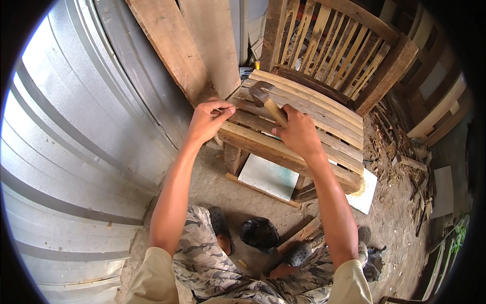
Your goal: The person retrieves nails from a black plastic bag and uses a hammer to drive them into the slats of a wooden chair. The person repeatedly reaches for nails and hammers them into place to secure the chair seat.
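One hammer (pixel 272 108), one slatted seat (pixel 316 107), two tall planks (pixel 211 40).

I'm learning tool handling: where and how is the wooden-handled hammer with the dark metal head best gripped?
Likely by the lower part of its straight, light-brown wooden handle, coming from the near right: the handle slants that way, its dark metal head sits at the far left end, and the right hand grips there.

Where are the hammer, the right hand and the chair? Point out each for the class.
Hammer (pixel 274 110): head view, on the wooden handle.
Right hand (pixel 299 131): head view, on the back of the hand.
Chair (pixel 334 122): head view, on the seat slats.
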Available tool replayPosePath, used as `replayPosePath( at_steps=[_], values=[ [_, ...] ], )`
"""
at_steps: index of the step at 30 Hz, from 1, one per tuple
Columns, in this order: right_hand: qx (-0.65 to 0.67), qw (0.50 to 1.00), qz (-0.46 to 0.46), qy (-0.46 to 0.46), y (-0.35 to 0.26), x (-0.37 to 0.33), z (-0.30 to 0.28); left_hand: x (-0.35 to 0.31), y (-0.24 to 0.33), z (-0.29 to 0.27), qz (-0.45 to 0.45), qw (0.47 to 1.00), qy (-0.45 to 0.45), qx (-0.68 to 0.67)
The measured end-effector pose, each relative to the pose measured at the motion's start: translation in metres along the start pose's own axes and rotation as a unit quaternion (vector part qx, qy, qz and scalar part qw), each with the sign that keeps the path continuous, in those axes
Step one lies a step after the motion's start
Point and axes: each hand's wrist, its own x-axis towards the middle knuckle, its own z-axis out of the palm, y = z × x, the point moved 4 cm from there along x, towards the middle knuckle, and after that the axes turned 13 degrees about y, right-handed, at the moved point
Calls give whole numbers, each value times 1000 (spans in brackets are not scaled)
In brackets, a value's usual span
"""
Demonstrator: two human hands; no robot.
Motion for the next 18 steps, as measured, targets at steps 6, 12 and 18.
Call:
replayPosePath(
  at_steps=[6, 12, 18],
  values=[
    [-21, 999, 20, -23, -6, 1, -1, 4, -10, 0, 18, 999, -20, 33],
    [-13, 1000, 0, 10, 7, 1, 4, 3, -7, 3, 23, 999, -34, 35],
    [-15, 1000, -5, -1, -15, 3, -12, 0, -9, 3, 72, 997, -4, 36]
  ],
)
